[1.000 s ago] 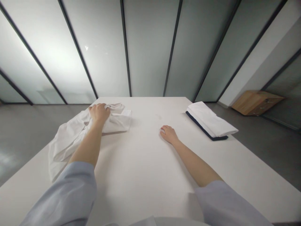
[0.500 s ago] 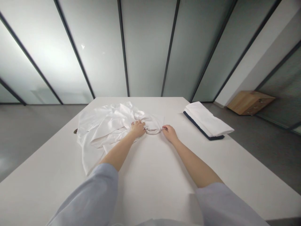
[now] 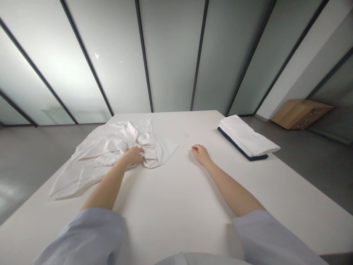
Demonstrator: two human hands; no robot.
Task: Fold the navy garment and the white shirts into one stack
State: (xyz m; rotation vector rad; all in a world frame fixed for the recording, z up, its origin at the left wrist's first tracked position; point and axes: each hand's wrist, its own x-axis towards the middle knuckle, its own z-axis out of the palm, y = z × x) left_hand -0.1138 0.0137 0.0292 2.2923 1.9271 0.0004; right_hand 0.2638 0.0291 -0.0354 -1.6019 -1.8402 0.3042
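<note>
- Loose white cloth: spread and crumpled over the table, from nearly nine o'clock round to past ten, taking the tabletop's middle as the clock's centre and the far edge as twelve. One corner trails toward nine, and a flatter flap points toward the table's middle. It has no squared edges or flat layers that I can see, so I judge this piece far from finished — smoothing and ordering of the fabric look to be what is left.

- Left hand: at ten o'clock, on the near side of the cloth. Its fingers look clamped on a bunched part of the fabric, with gathers fanning out just beside them; the fingertips are partly lost among the folds.

- Right hand: toward one o'clock, well apart from the cloth, with no fabric visible at it. The fingers are curled in and lie together; whether the thumb meets their tips, or whether the hand rests on the table, I cannot tell.

- Folded white cloth: at two o'clock, flat and layered, lying on top of a dark cloth that shows only as a narrow border below it. The white one, at least, looks done — neither hand touches this stack.

- Wooden cabinet: beyond the table, also around two o'clock.
</note>
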